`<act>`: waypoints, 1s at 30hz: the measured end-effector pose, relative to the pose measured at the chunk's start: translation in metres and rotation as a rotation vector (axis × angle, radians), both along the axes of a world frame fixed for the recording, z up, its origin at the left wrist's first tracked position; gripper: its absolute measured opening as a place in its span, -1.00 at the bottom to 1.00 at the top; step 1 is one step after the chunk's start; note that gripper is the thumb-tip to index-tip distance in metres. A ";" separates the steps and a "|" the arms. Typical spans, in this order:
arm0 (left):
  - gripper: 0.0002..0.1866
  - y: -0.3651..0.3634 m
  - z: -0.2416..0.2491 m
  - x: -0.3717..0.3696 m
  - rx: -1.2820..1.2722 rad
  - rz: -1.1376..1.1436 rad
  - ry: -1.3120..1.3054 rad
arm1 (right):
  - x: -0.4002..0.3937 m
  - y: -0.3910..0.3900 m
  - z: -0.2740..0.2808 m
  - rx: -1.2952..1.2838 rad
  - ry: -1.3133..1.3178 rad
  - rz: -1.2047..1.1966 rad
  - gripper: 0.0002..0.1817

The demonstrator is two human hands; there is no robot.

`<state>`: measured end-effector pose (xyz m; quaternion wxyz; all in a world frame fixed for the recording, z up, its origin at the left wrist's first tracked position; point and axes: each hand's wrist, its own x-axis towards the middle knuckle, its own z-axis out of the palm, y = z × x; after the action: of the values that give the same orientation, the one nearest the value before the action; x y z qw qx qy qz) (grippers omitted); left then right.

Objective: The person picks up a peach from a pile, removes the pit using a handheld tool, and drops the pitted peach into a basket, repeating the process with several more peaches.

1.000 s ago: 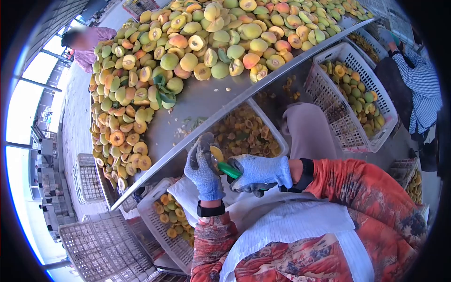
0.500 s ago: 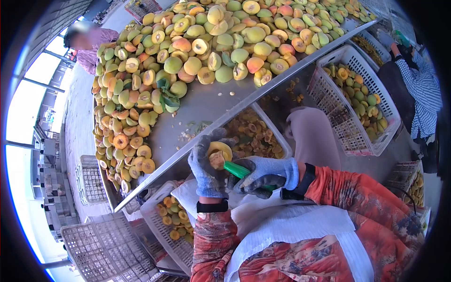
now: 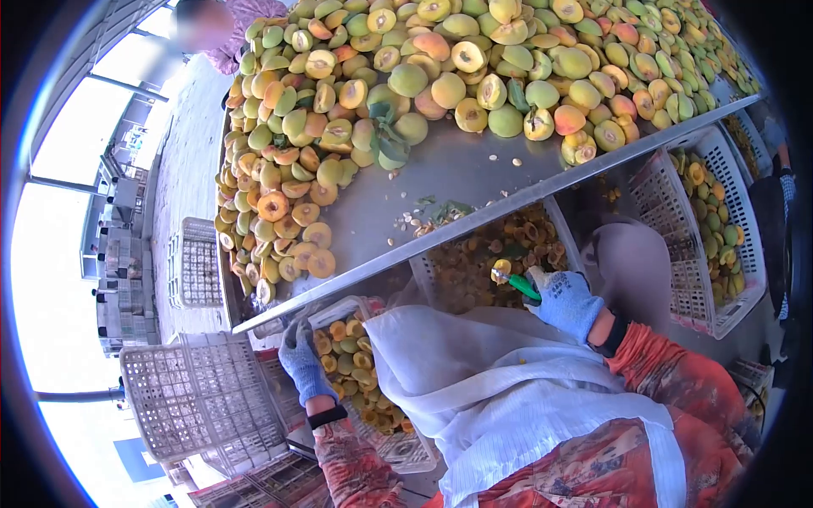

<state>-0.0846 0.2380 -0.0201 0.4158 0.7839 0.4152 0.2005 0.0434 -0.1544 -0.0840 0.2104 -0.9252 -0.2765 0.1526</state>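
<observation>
My right hand (image 3: pixel 566 303), in a blue and grey glove, is closed around a green-handled tool (image 3: pixel 522 286). A yellow piece of fruit (image 3: pixel 501 270) sits at the tool's metal tip, above a crate of dark fruit scraps (image 3: pixel 474 254). My left hand (image 3: pixel 303 357), gloved too, is over the left edge of a white crate of halved fruit (image 3: pixel 351 360); its fingers are apart and I see nothing held in them. Halved yellow-green fruit (image 3: pixel 406 80) is heaped on the metal table (image 3: pixel 461 173), with small pits and leaves near its edge.
Stacked empty crates (image 3: pixel 199 402) stand at the lower left, and another crate (image 3: pixel 195 267) is on the floor beyond. A full fruit crate (image 3: pixel 720 229) is at the right. One person (image 3: pixel 233 34) is across the table; another's arm (image 3: pixel 786 182) shows far right.
My left hand has let go of the fruit and moved left and down to the crate. My right hand has moved right with the tool, away from my left. The view has shifted.
</observation>
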 end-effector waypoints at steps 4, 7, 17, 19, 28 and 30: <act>-0.54 0.020 -0.007 0.096 0.459 -0.009 0.520 | 0.000 0.005 0.017 -0.013 0.034 -0.010 -0.49; -0.41 0.022 -0.038 0.139 0.581 -0.090 0.734 | -0.004 0.004 0.017 0.403 -0.174 -0.134 -0.47; -0.60 -0.032 -0.007 0.094 -0.695 -0.162 -0.503 | 0.006 0.006 0.004 0.027 0.012 -0.041 -0.64; -0.57 -0.067 -0.005 0.078 -1.243 -0.278 -0.730 | 0.003 0.017 0.031 0.137 -0.039 -0.004 -0.63; -0.55 -0.209 0.032 0.078 -1.090 -0.410 -0.523 | -0.024 0.026 0.071 0.217 -0.387 0.175 -0.51; -0.53 -0.221 0.040 0.077 -0.924 -0.339 -0.436 | -0.028 0.022 0.074 0.142 -0.539 0.163 -0.52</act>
<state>-0.0076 0.0165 0.0196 0.8205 0.5155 0.2319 0.0853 0.0153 -0.1324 -0.0096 0.1808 -0.8901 -0.4058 -0.1019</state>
